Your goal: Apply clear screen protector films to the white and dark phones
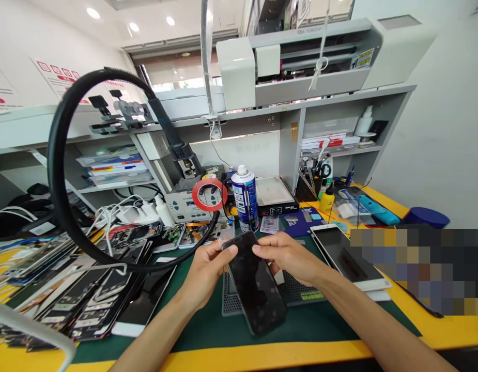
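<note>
A black smartphone (258,292) is held screen up and tilted, its top end away from me. My left hand (210,271) grips its upper left edge, thumb on the front face. On the upper right edge, my right hand (291,256) pinches it the same way, with fingers curled behind. Under the phone lies a grey perforated pad (301,289) on a green mat (200,323). A small white piece (278,277) shows partly behind the phone near my right fingers; its kind is hidden.
Stacked phone parts (103,299) crowd the left, beside a white-framed phone (149,294). A blue spray can (244,199), a red tape roll (210,195) and a black hose (58,170) stand ahead. A white tablet (349,256) lies right.
</note>
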Tool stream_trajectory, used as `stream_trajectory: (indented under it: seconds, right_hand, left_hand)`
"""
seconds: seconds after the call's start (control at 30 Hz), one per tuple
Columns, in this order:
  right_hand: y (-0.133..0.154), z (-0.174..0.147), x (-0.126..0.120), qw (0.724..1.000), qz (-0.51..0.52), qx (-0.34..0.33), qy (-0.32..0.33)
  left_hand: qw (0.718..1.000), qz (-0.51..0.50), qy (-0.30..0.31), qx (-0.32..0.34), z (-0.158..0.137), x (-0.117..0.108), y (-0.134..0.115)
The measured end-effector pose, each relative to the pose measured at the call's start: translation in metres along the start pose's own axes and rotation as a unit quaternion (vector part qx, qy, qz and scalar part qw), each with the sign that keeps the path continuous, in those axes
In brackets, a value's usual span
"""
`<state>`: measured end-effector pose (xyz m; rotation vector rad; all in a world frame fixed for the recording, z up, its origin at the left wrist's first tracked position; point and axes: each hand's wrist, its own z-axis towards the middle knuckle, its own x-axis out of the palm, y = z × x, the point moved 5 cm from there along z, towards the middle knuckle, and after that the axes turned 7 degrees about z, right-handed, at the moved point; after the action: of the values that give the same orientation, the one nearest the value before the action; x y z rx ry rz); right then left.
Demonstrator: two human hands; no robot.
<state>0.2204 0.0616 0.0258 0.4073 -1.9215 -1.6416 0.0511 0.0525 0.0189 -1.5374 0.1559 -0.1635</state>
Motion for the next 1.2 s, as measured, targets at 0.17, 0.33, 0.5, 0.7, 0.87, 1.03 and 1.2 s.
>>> stream_trajectory:
  seconds: [0.17, 0.33, 0.5, 0.7, 0.87, 1.03, 1.2]
  right_hand:
    - [0.004, 0.0, 0.004, 1.0, -0.01, -0.011, -0.01]
    - [0.007, 0.001, 0.004, 0.996, 0.04, -0.047, -0.062]
    - [0.001, 0.002, 0.008, 0.991, 0.084, -0.078, -0.07]
    - [-0.009, 0.004, 0.022, 0.992, 0.081, -0.078, -0.052]
    - [-0.012, 0.003, 0.024, 0.991, 0.086, -0.088, -0.057]
    - [-0.016, 0.004, 0.023, 0.991, 0.084, -0.084, -0.062]
    - [-0.014, 0.003, 0.022, 0.99, 0.085, -0.087, -0.064]
  left_hand:
    - [1.0, -0.008, 0.021, 0.006, 0.0, 0.004, -0.004]
    - [1.0, -0.001, 0.019, 0.018, -0.002, 0.006, -0.014]
    - [0.998, 0.004, 0.059, 0.031, -0.002, 0.013, -0.014]
    - [0.998, -0.021, 0.061, 0.028, 0.0, 0.013, -0.008]
    - [0.997, -0.037, 0.071, 0.008, 0.0, 0.01, -0.006]
    - [0.996, -0.03, 0.081, -0.002, 0.0, 0.009, -0.004]
    - [0.996, -0.033, 0.085, 0.005, -0.001, 0.01, -0.003]
